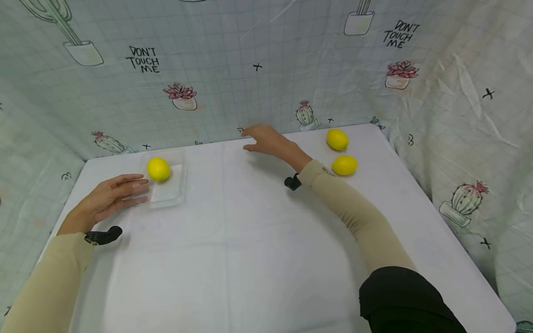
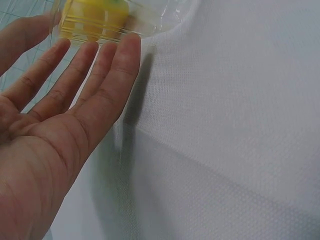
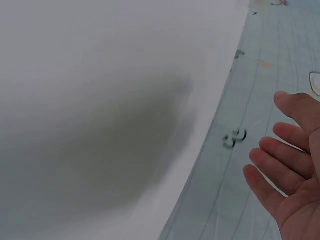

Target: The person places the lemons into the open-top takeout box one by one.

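Note:
A clear plastic tray [image 1: 178, 187] stands at the table's back left with one yellow lemon [image 1: 158, 169] in it. Beside its left wall is my left hand [image 1: 114, 196], fingers extended; in the left wrist view the fingertips [image 2: 131, 47] are at the tray's side, and I cannot tell if they touch it. My right hand [image 1: 268, 141] hovers over the back middle of the table, holding nothing, its fingers loosely bent and thumb apart. Two more lemons, one farther back [image 1: 337, 139] and one nearer [image 1: 344, 165], lie at the back right, beyond the right wrist.
A white cloth covers the table [image 1: 200, 277]. Behind it and at both sides hangs a curtain [image 1: 258, 92] printed with cacti and lettering. Small black devices are strapped to the wrists, such as the right wrist camera [image 1: 293, 182].

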The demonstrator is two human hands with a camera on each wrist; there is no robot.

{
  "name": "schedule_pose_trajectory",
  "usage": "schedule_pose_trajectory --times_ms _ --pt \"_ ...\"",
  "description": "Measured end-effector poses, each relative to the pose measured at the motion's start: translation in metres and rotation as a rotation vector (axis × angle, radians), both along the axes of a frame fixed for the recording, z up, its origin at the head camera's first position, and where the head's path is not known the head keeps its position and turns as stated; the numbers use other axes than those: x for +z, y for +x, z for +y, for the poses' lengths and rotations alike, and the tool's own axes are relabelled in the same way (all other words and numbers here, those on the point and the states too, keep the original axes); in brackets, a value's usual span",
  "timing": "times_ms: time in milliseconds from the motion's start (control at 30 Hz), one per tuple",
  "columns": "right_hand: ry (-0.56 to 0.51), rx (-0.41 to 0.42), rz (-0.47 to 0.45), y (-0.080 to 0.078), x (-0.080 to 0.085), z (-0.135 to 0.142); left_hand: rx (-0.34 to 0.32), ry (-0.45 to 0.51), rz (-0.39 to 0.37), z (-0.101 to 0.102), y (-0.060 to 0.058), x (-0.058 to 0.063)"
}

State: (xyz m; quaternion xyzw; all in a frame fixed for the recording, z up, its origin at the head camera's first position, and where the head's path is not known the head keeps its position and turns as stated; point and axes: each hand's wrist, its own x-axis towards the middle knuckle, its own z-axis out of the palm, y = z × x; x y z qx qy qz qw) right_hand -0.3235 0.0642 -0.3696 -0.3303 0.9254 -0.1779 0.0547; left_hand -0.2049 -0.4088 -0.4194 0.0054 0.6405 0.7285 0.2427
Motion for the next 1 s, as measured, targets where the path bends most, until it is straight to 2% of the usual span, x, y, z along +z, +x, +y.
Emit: schedule_pose_trajectory --times_ms 267,567,767,1000 --pt "0.057 -0.056 -0.037 0.023 0.0 0.062 0.013 -0.018 -0.015 0.0 -0.001 0.002" --pt "0.097 -0.066 -0.034 0.049 -0.001 0.111 0.048 -0.154 -0.011 0.004 0.0 0.002" --pt "0.108 -0.057 -0.071 0.06 -0.006 0.144 0.037 -0.135 -0.003 0.003 0.0 0.001" --pt "0.147 -0.077 -0.009 0.075 -0.006 0.184 0.01 -0.109 -0.005 0.0 -0.001 -0.001"
